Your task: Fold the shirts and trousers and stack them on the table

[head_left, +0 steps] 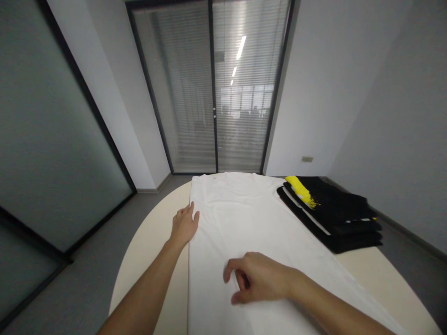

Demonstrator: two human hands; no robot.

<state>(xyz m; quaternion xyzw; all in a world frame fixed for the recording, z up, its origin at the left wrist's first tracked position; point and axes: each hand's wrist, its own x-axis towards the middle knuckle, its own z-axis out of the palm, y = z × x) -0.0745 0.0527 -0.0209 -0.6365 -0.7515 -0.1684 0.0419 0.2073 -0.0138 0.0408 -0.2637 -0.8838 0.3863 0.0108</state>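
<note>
Cloth [244,223], white, flat, is touched at edge by left hand [185,225] (grip wide); right hand [261,277] is held above, loosely curled.

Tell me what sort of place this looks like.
Probably a small office or meeting room: it has dark-framed glass doors covered by slatted blinds, a frosted-looking partition on the left, and a pale, round-edged table.

A cream, round-edged table [153,232] bears a white garment [244,223] and stacked black clothes [337,202].
</note>
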